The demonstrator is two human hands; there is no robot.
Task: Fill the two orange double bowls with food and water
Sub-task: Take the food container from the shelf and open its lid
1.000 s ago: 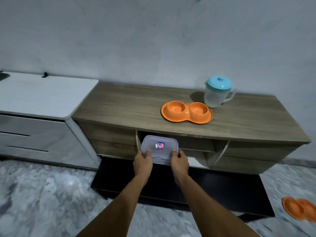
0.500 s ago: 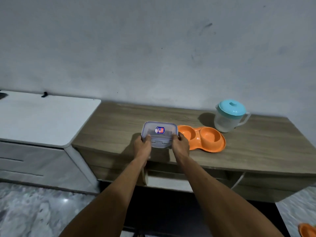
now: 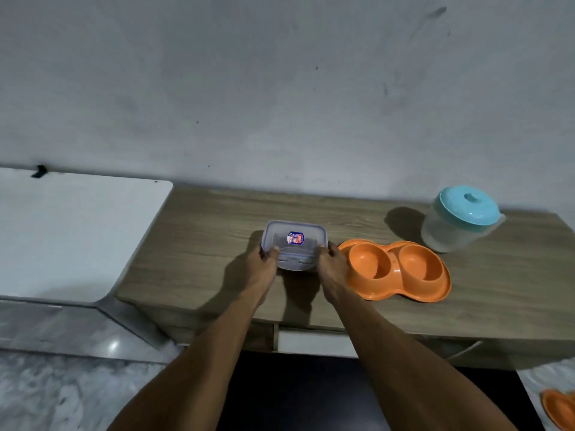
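Left hand (image 3: 263, 269) and right hand (image 3: 332, 269) grip clear rectangular plastic lidded container (image 3: 294, 244) by its short ends, fingers curled round it, on wooden desk (image 3: 202, 244) mid-width. Orange plastic double bowl (image 3: 396, 269) just right, both wells empty. Second orange double bowl (image 3: 560, 409) on floor, partly cropped. Translucent jug with teal lid (image 3: 463, 219) near desk's back edge.

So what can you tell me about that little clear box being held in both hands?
The box is small, rectangular with rounded corners, of clear plastic that looks faintly bluish. Its lid is on, with a red and blue sticker on top and a flap on the near side. It sits level on or just above the wooden cabinet, left of the orange double bowl. The left hand and right hand grip its near corners. Contents cannot be made out.
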